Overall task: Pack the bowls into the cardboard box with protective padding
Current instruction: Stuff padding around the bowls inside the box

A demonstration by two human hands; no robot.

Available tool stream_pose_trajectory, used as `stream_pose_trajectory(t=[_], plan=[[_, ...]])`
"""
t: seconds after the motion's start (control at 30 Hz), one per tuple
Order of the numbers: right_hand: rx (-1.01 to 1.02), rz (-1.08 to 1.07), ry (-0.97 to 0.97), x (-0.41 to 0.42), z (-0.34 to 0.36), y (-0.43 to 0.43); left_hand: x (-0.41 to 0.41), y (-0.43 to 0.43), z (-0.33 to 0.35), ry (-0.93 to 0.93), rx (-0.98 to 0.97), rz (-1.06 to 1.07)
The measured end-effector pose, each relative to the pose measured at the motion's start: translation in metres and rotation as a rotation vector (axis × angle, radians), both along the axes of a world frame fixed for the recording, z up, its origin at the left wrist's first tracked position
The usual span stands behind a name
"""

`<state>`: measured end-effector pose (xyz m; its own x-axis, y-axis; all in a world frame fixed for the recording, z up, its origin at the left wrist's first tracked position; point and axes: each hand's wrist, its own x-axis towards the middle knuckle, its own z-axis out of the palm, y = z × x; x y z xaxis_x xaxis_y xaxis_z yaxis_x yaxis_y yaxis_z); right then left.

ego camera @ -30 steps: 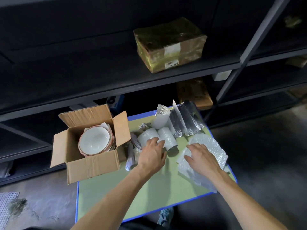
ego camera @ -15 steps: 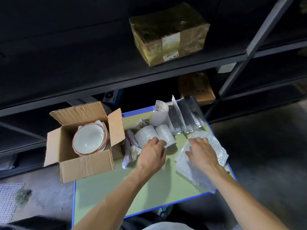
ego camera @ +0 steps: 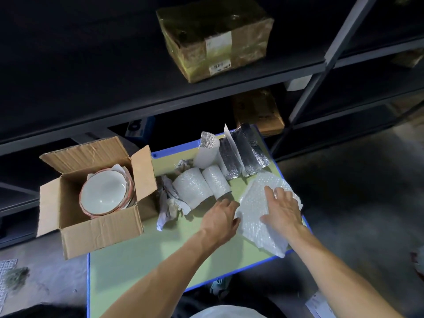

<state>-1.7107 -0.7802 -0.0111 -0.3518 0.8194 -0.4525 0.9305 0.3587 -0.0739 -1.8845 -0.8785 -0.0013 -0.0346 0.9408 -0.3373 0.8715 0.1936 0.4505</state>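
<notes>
Two hands work at a bubble wrap sheet (ego camera: 257,228) on the right side of the green surface (ego camera: 137,260); the right hand (ego camera: 281,211) lies flat on it with fingers spread and straight; the left hand (ego camera: 221,220) meets the sheet's left edge, and whether it pinches that edge or only touches it cannot be told. The bowls (ego camera: 104,195) sit stacked inside the cardboard box (ego camera: 101,232) at the left, flaps up, with white paper (ego camera: 118,167) showing behind the stack.

Likely hazards, as judged from this layout:

- The box overhangs the left edge of the surface; a push while padding is pressed in could tip it, bowls and all, toward the floor.
- The top bowl is bare and the stack leans toward the box's right wall; if the sheet is only laid over it, rims may knock together or against the cardboard.
- The sheet's near corner reaches the blue border of the surface; a one-sided lift could let it slide off.
- Two bubble wrap rolls (ego camera: 202,189) and crumpled paper (ego camera: 169,203) lie between the hands and the box; a low carry could drag them along or roll them away.
</notes>
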Motion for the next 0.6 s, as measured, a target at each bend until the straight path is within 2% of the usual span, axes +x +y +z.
stream_pose_trajectory(t=[0.23,0.4,0.6], plan=[[0.141,0.037,0.028,0.004,0.003,-0.002,0.003,0.001,-0.003,0.01,-0.032,0.012],[-0.011,-0.048,0.245,0.009,0.017,0.0,0.001,0.002,0.0,-0.008,0.006,0.046],[-0.063,-0.043,0.424,0.004,0.056,0.018,-0.006,0.007,0.008,-0.107,0.066,0.09]])
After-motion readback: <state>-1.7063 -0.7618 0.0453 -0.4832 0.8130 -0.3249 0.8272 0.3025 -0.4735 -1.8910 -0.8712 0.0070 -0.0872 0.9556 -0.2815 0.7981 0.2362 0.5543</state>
